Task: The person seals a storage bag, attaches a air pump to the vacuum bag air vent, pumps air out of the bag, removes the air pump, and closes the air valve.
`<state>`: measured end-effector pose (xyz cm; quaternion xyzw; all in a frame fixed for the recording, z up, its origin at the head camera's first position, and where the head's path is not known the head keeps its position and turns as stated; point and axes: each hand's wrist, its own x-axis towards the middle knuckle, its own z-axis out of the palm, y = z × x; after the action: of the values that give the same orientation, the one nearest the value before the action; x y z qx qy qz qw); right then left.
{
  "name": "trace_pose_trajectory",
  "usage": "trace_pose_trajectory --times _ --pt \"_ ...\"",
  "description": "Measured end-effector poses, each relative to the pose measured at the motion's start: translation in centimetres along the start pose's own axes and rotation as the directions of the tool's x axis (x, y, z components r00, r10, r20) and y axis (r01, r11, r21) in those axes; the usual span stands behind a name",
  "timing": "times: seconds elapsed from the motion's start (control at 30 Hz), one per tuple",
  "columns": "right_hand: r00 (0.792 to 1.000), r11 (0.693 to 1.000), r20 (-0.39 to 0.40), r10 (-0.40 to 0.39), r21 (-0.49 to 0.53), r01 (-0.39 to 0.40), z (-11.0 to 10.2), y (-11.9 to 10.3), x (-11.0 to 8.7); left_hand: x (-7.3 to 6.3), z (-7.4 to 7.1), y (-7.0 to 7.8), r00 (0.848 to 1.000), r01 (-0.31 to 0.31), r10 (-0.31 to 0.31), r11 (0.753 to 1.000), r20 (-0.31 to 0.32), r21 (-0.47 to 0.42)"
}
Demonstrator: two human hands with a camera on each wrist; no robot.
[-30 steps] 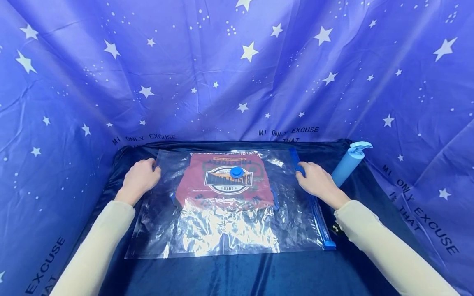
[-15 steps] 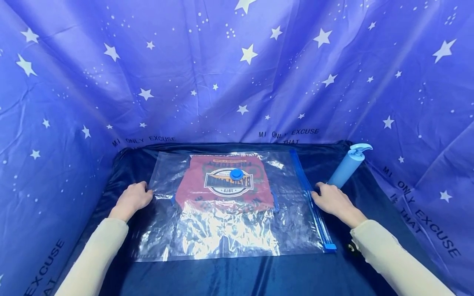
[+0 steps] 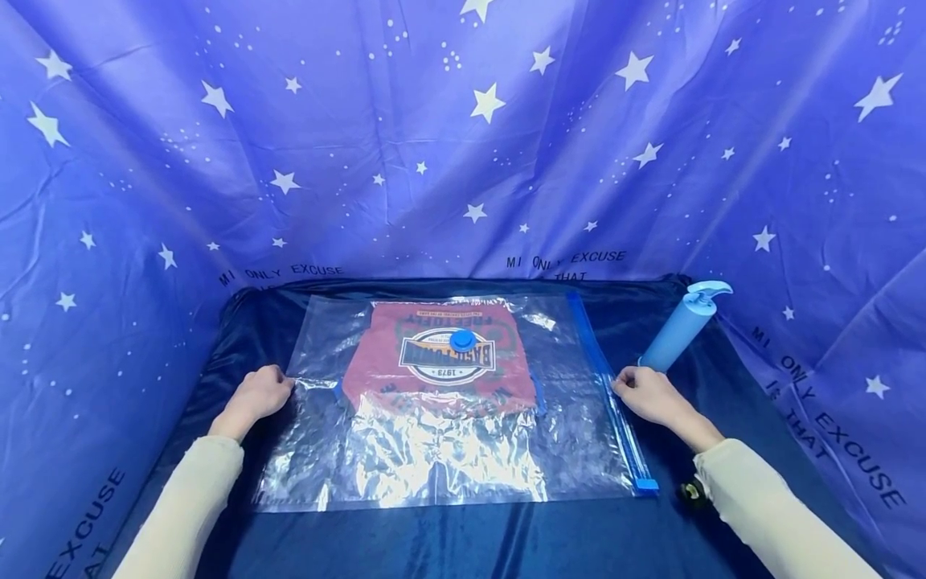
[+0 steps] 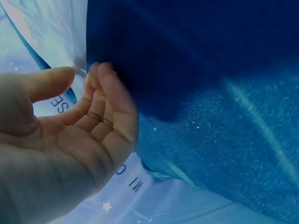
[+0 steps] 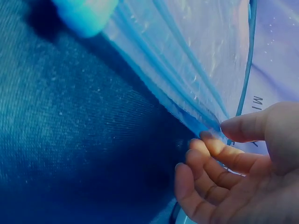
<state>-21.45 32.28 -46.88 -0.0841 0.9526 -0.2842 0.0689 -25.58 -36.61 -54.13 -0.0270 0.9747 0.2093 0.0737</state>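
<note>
On the dark blue desk (image 3: 376,540) lies a clear plastic bag (image 3: 448,458); at its left edge, the left hand (image 3: 256,400) pinches the film between thumb and fingers; rightward, a red garment (image 3: 448,394) shows under the film, a blue round cap (image 3: 463,340) above it; next, the right hand (image 3: 654,397) pinches the edge by the blue zip strip (image 3: 627,437); just beyond is a light-blue pump (image 3: 677,331).
</note>
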Motion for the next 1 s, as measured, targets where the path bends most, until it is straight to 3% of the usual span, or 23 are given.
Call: trace_pose_trajectory --times 0.47,0.73,0.83,0.87,1.0 --pt "0.997 0.992 0.022 0.078 0.103 -0.079 0.1 -0.2 -0.4 -0.7 0.4 0.4 0.996 -0.022 0.019 0.999 -0.092 -0.035" --pt "0.999 0.994 -0.009 0.038 0.098 -0.037 0.5 -0.4 0.0 -0.7 0.5 -0.5 0.991 -0.037 0.031 0.998 -0.128 -0.044" --pt "0.999 0.994 -0.01 0.03 0.109 -0.029 0.7 -0.8 0.2 -1.2 -0.1 0.0 0.992 -0.032 0.026 0.998 -0.124 -0.046" --pt "1.0 0.994 -0.007 0.03 0.11 -0.029 0.7 -0.9 0.2 -1.8 -0.7 0.8 0.993 -0.021 0.015 0.998 -0.117 -0.054" --pt "0.998 0.992 0.017 0.052 0.118 -0.054 0.8 -1.0 0.0 -2.0 -1.0 0.8 0.994 0.009 -0.017 0.998 -0.111 -0.068"
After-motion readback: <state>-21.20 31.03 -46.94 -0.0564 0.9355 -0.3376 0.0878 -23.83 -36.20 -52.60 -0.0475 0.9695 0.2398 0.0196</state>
